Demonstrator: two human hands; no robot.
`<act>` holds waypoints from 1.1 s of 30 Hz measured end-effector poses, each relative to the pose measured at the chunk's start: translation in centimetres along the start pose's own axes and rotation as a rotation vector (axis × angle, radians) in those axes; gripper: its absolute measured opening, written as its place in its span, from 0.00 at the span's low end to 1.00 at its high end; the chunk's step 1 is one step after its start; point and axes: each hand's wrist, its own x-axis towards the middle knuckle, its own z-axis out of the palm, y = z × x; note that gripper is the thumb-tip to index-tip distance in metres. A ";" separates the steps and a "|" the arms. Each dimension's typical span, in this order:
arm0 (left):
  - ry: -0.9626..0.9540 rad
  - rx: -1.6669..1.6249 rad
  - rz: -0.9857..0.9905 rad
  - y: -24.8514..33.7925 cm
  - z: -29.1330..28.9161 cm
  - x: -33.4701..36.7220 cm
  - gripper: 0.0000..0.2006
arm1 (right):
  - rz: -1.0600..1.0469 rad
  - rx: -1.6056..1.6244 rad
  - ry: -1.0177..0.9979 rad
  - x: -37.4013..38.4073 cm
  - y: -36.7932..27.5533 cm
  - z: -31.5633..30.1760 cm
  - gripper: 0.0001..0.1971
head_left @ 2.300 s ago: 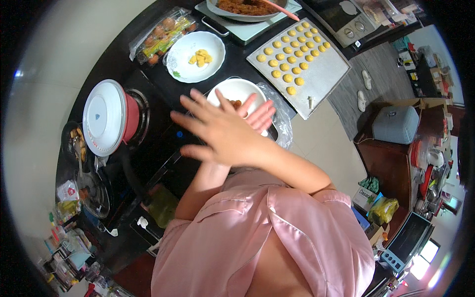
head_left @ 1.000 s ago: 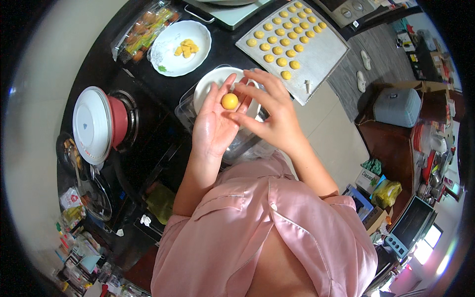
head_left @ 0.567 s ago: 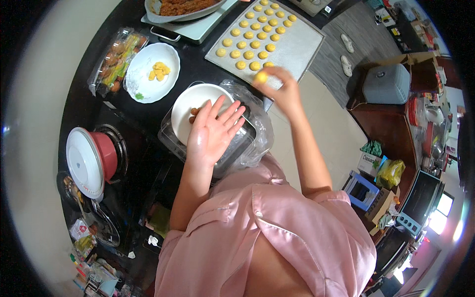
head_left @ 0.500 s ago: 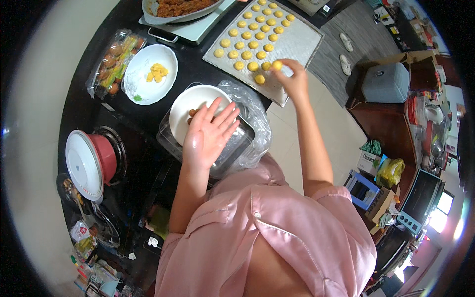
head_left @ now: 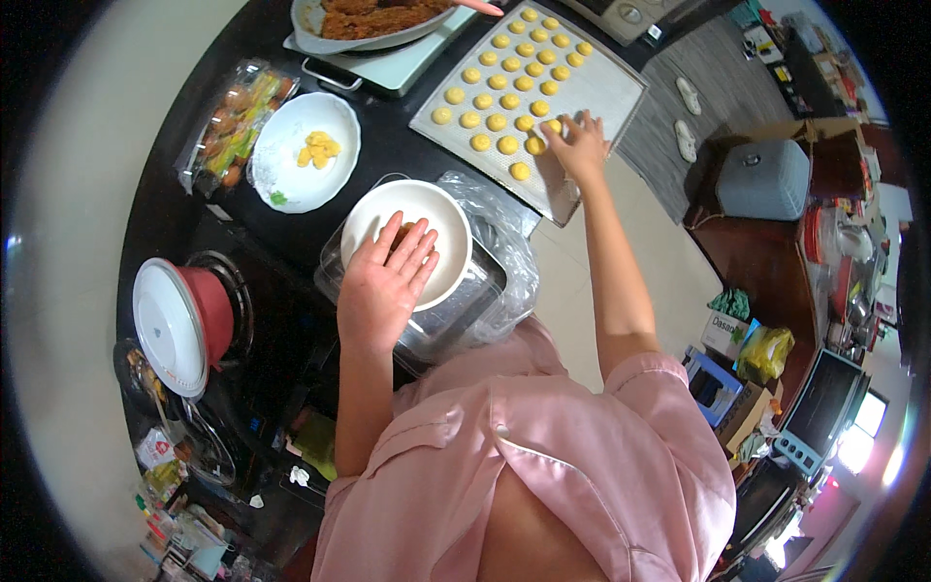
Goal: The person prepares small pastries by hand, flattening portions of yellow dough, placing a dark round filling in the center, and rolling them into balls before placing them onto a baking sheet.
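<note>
My right hand [head_left: 579,147] is at the right part of a perforated metal tray [head_left: 606,92], its thumb and fingertips around a small yellow dough ball [head_left: 553,127] at the end of a row. Several rows of similar yellow balls cover the tray's left and middle. My left hand [head_left: 381,301] is held palm up with fingers stretched out, and I see nothing lying on it. Beneath its fingers is a white bowl [head_left: 448,233]; something brown inside shows between the fingers, mostly hidden by the hand.
The bowl stands on a clear plastic container [head_left: 485,291] beside crumpled plastic wrap [head_left: 509,247]. Left of it are a white plate [head_left: 301,189] with yellow dough pieces and an egg pack [head_left: 233,126]. A pan [head_left: 320,39] of brown filling and a lidded red pot [head_left: 208,315] stand farther out.
My right hand has lowered the yellow ball from above the tray to a spot at the row's end. My left hand has shifted slightly down and left over the bowl. The whole view has shifted a little.
</note>
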 end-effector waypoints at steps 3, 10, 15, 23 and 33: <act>0.135 -0.004 0.031 0.2 0.7 -0.4 0.25 | -0.081 0.187 0.162 -0.6 -3.3 -1.4 0.23; 0.088 -0.023 0.116 1.0 -0.6 -2.4 0.25 | -0.823 0.461 -0.148 -3.3 -23.5 -0.7 0.11; 0.077 -0.022 0.200 1.8 -2.0 -4.6 0.25 | -0.914 -0.204 -0.231 -2.8 -29.9 7.0 0.09; 0.085 -0.070 0.274 3.2 -4.7 -4.3 0.24 | -0.881 -0.096 -0.283 -3.5 -29.6 5.1 0.09; 0.077 0.223 0.348 2.4 -2.4 -0.4 0.26 | -0.893 0.665 -0.489 -12.1 -24.8 -10.6 0.22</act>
